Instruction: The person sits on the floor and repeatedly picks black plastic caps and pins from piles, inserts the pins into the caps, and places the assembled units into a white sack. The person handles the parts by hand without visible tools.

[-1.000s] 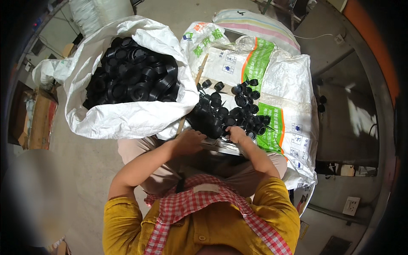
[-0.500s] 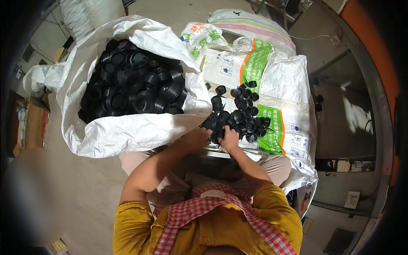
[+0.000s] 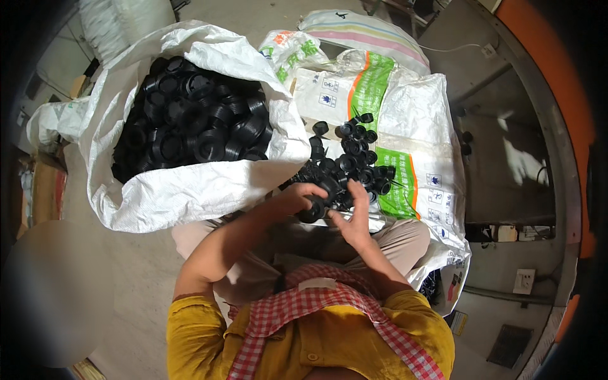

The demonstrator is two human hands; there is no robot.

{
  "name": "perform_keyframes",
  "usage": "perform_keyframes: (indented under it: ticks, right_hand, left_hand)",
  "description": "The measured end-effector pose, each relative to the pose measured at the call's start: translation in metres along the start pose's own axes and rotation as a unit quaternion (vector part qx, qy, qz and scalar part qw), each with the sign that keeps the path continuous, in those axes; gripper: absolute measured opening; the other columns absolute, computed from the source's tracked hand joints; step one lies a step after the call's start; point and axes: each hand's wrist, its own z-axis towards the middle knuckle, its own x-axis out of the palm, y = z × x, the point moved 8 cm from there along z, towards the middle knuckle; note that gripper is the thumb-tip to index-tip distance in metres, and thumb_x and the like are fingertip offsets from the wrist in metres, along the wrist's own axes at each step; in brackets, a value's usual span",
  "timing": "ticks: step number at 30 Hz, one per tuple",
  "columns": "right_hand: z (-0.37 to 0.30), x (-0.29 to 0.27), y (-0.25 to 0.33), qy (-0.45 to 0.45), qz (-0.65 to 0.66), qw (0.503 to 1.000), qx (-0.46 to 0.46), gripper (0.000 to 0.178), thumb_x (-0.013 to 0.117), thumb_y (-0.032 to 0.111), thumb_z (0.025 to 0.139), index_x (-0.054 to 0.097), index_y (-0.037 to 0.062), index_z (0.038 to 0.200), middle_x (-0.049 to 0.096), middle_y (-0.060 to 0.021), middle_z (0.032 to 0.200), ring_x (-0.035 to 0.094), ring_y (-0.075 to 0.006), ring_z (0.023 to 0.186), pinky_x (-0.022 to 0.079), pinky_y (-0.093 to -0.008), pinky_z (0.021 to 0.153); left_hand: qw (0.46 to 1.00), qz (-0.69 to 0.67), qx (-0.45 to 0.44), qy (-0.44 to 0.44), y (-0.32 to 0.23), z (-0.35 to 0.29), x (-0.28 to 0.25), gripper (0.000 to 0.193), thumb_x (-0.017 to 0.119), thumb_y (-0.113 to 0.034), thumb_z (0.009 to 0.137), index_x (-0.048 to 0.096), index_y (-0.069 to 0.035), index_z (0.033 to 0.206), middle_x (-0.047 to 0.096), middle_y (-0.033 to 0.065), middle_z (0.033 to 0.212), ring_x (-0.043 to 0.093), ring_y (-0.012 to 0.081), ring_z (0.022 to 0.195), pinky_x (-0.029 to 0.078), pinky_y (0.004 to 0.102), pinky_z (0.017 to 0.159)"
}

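My left hand point(image 3: 295, 199) is closed around a black ribbed plastic cap point(image 3: 311, 209) at the near edge of a loose heap. Just right of it, my right hand point(image 3: 356, 218) has its thumb and fingers apart, the fingertips close to the heap's near side. That heap of small black plastic caps point(image 3: 352, 147) is spread over a white woven sack with a green band point(image 3: 397, 183). To the left stands a wide white sack point(image 3: 190, 197), its mouth folded back, filled with larger black ribbed caps point(image 3: 196, 117).
Behind the work surface lies a stuffed white sack with coloured stripes point(image 3: 361, 35). Another pale bulging sack point(image 3: 126, 28) stands at the far left. On the right, a grey wall carries a power socket point(image 3: 524, 281). A cardboard box point(image 3: 54, 183) sits left of the open sack.
Both hands have drawn slightly nearer to me. A black cap now shows in my left hand, and my right hand's fingers have spread. The whole view has shifted a little.
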Motion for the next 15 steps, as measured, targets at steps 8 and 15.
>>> perform_keyframes:
  ticks: [8, 15]
  right_hand:
    - [-0.002, 0.012, 0.045, 0.229, 0.009, 0.958, -0.170, 0.017, 0.067, 0.000, 0.068, 0.054, 0.0057, 0.077, 0.058, -0.0090, 0.075, 0.056, -0.0294, 0.076, 0.040, -0.0387, 0.077]
    - [-0.026, 0.038, -0.003, 0.361, 0.108, 0.916, 0.136, 0.010, 0.066, 0.009, 0.078, 0.059, 0.0022, 0.081, 0.062, -0.0075, 0.075, 0.061, -0.0209, 0.074, 0.044, -0.0331, 0.074]
  left_hand:
    - [0.991, 0.108, -0.077, 0.027, 0.041, -0.012, 0.012, 0.040, 0.068, -0.017, 0.076, 0.056, -0.004, 0.111, 0.063, 0.0059, 0.098, 0.057, 0.0122, 0.083, 0.046, 0.0299, 0.068]
    - [0.814, 0.562, 0.136, 0.056, -0.024, -0.020, 0.048, 0.018, 0.059, -0.008, 0.078, 0.057, -0.007, 0.095, 0.064, 0.0112, 0.092, 0.059, 0.0367, 0.082, 0.050, 0.0378, 0.072]
